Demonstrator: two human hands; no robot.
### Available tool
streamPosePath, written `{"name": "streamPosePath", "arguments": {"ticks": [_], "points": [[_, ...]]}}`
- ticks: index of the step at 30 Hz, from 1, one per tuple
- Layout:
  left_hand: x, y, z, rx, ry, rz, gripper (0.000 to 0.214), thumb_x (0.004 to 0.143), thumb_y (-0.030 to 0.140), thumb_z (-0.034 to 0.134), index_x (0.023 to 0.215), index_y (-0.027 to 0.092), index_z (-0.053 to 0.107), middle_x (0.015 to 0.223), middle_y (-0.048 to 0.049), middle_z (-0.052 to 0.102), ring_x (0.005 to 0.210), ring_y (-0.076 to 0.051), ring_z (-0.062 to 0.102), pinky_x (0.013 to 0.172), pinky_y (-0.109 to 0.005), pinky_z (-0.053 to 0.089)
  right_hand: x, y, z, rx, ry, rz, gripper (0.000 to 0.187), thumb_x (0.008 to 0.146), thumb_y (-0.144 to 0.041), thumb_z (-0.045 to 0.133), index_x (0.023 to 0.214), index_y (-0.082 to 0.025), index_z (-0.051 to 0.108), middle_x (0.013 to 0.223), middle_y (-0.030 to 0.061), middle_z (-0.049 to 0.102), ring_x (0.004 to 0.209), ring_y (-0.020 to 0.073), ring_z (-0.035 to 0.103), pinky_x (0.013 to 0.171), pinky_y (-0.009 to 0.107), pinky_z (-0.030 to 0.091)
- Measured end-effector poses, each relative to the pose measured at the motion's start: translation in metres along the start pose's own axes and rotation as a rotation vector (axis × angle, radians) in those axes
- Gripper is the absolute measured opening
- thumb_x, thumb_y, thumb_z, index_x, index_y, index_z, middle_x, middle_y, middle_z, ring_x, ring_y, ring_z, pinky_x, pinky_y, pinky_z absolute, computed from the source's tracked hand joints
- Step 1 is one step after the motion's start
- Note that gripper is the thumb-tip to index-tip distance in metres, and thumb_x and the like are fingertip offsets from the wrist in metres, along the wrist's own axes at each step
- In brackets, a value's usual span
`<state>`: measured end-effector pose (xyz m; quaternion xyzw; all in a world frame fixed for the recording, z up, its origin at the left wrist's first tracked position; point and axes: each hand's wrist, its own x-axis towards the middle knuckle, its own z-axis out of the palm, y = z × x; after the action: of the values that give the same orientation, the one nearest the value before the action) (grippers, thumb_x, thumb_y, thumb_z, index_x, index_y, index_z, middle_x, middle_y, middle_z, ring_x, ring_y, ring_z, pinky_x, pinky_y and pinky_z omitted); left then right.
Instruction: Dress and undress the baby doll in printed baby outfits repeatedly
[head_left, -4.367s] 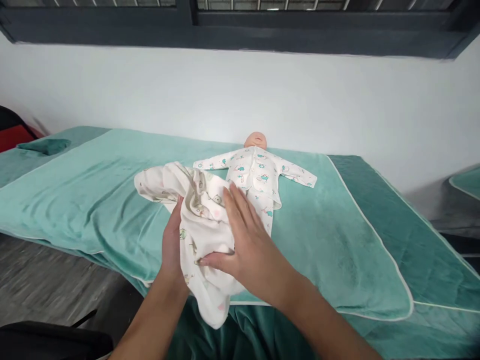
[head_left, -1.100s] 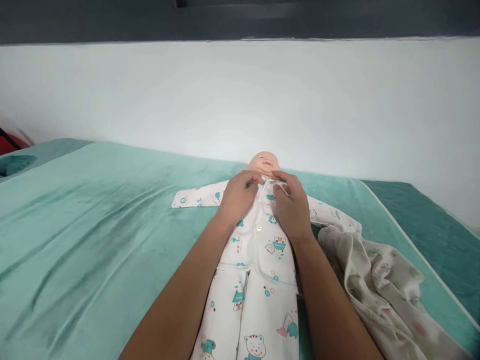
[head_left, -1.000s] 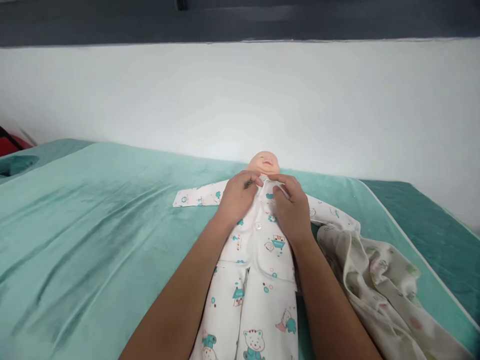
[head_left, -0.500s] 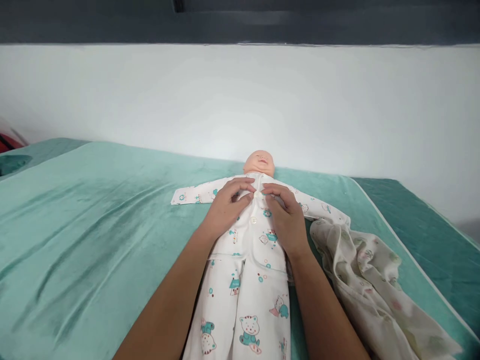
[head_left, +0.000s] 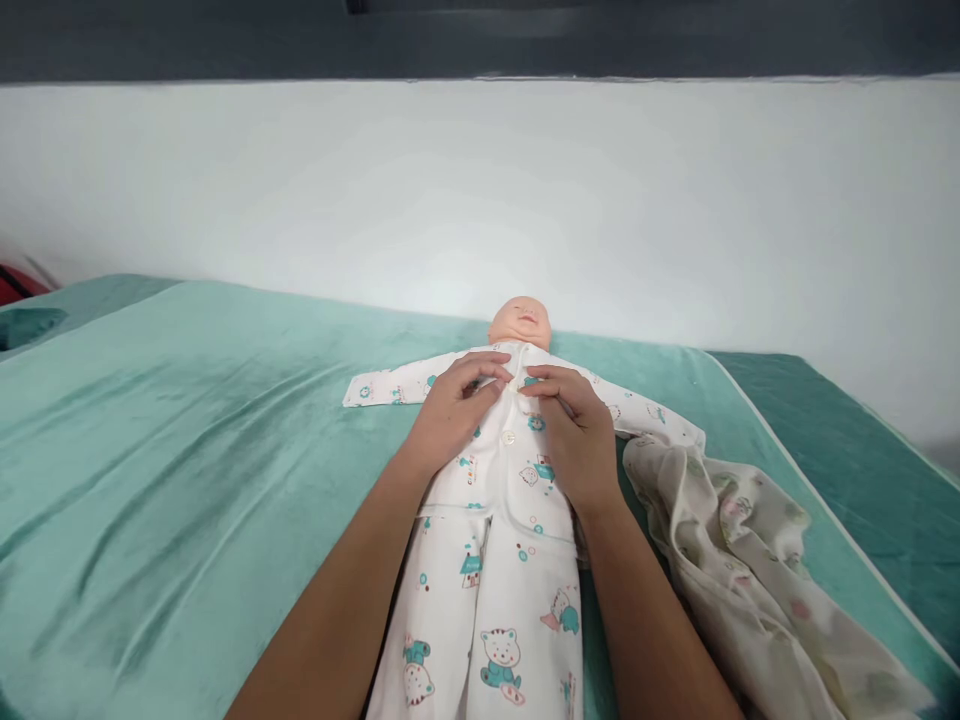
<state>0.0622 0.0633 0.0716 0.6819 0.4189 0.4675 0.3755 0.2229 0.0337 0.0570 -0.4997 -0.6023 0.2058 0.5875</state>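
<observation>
While both your hands work at the doll's chest, the white wall [head_left: 300, 190] fills the space beyond them. Light green cover [head_left: 225, 420] spreads under and around your hands, wrinkled off to the left; darker green cover [head_left: 847, 440] shows well out to the right. Crumpled pale printed cloth [head_left: 735, 570] lies just right of your right forearm, its near-sleeve end touching the cuff. White printed jacket [head_left: 457, 490] is directly under your hands, sleeves stretched out past each one. Matching trousers [head_left: 525, 600] lie between your forearms, on your side of the hands. Your left hand [head_left: 454, 405] and right hand [head_left: 581, 430] face each other across the jacket front, fingers bent, tips by the front edge; can't tell if either pinches fabric. Doll's head [head_left: 520, 322] sits just beyond your fingers, face up. Lower button [head_left: 509, 438] shows between your hands, slightly nearer you; smaller-looking upper button [head_left: 513, 387] is right between your fingertips.
</observation>
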Motion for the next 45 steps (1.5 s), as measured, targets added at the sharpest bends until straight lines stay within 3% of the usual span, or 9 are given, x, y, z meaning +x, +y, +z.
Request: {"name": "streamPosePath", "arguments": {"ticks": [15,25,31,35,42,45], "points": [[0.0003,0.0001,0.0001,0.004,0.016,-0.012,0.019,0.089,0.02,0.054,0.093,0.027,0.072,0.134,0.0,0.065,0.12,-0.019,0.06,0.093,-0.034,0.048,0.0005,-0.0009,-0.0001,-0.033,0.003,0.008,0.032,0.085,-0.017,0.049,0.084,-0.03,0.078,0.115,0.0003,0.072,0.114,0.0236,0.063,0.102,0.046,0.047],[0.0019,-0.003,-0.0023,0.023,-0.044,0.051,0.023,0.09,0.021,0.054,0.094,0.028,0.075,0.135,-0.0005,0.064,0.132,-0.02,0.053,0.107,-0.037,0.044,0.0011,-0.0006,-0.0021,-0.014,-0.046,-0.029,0.03,0.085,-0.015,0.05,0.079,-0.03,0.076,0.113,-0.0004,0.073,0.114,0.0228,0.063,0.104,0.046,0.046],[0.0004,-0.0028,-0.0019,0.039,-0.072,0.096,0.032,0.089,0.015,0.05,0.096,0.029,0.078,0.136,0.0005,0.063,0.135,-0.019,0.05,0.115,-0.038,0.039,0.001,-0.0014,-0.0002,-0.119,-0.036,-0.079,0.031,0.091,-0.018,0.043,0.104,-0.029,0.068,0.135,0.0024,0.06,0.131,0.0218,0.05,0.113,0.048,0.037],[-0.0001,-0.0019,-0.0008,0.056,-0.077,0.099,0.039,0.087,0.01,0.048,0.098,0.031,0.079,0.137,0.0018,0.063,0.135,-0.018,0.05,0.116,-0.038,0.037,0.0013,-0.0047,0.0004,-0.215,-0.098,-0.032,0.028,0.093,-0.019,0.041,0.099,-0.029,0.067,0.138,0.0027,0.057,0.134,0.0233,0.045,0.113,0.051,0.034],[0.0005,-0.0011,0.0016,0.004,-0.013,0.06,0.02,0.087,0.015,0.054,0.092,0.024,0.072,0.134,-0.002,0.065,0.128,-0.02,0.056,0.097,-0.035,0.048,0.0028,-0.004,0.0001,-0.18,-0.139,-0.045,0.01,0.089,-0.024,0.053,0.095,-0.028,0.061,0.137,0.003,0.058,0.135,0.0251,0.044,0.114,0.051,0.032],[0.0005,-0.001,0.0017,-0.002,-0.013,0.052,0.018,0.086,0.014,0.054,0.089,0.023,0.069,0.134,-0.0022,0.065,0.128,-0.02,0.055,0.096,-0.034,0.048,0.0034,-0.0027,-0.0005,-0.14,-0.142,-0.042,0.007,0.088,-0.026,0.057,0.094,-0.028,0.06,0.137,0.0026,0.058,0.133,0.0253,0.046,0.113,0.05,0.032]]}}
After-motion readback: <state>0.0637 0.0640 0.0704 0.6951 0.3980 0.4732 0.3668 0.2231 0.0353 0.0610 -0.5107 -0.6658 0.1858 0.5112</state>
